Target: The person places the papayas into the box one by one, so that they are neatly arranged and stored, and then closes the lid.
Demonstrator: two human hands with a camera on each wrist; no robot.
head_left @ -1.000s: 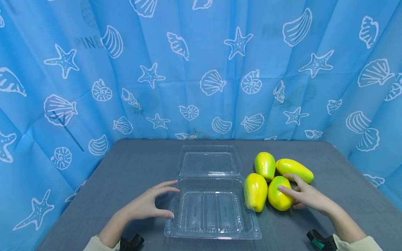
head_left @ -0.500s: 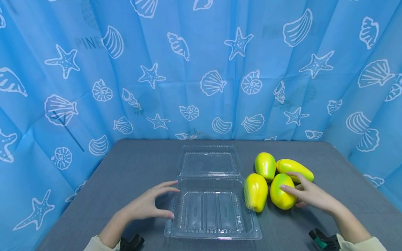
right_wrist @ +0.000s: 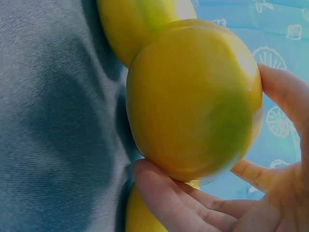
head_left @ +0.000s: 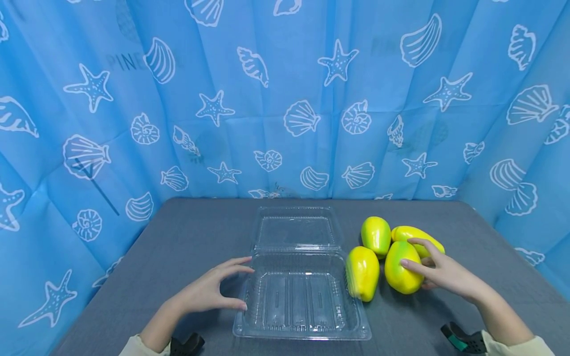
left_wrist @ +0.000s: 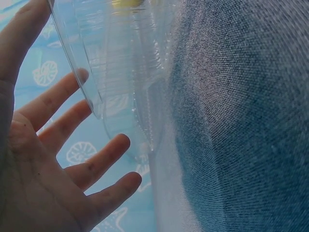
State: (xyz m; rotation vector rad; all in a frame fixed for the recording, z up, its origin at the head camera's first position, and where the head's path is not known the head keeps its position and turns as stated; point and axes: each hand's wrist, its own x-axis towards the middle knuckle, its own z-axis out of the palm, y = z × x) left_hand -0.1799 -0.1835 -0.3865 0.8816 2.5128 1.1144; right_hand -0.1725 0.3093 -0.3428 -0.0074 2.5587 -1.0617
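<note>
Shifted slightly far and right since half a second ago, the held fruit (head_left: 403,272) now stands more upright in the right hand (head_left: 445,274), while the left hand (head_left: 207,289) and the box (head_left: 303,333) look unmoved. The right hand grips the fruit from its right side, thumb on the upper face and fingers curled behind; I cannot tell whether it is fully off the table (head_left: 200,227). The left hand is spread wide around the box's left rim, fingertips at the edge, gripping nothing firmly.

The held fruit sits right of the box, near side of its group. Its skin is smooth and glossy, so it is probably firm and rather slippery; weight is hard to judge, perhaps light. The wide middle, thumb opposite fingers, seems the best place to hold it. The clear box looks thin, light and easily flexed, best steadied by its rim.

Between the held fruit and the box stands the left fruit (head_left: 362,274), its left side overlapping the right rim in view. The far fruit (head_left: 375,236) and the long fruit (head_left: 414,236) lie behind. The lid (head_left: 296,230) lies open on the far side, before the blue curtain (head_left: 267,123).
</note>
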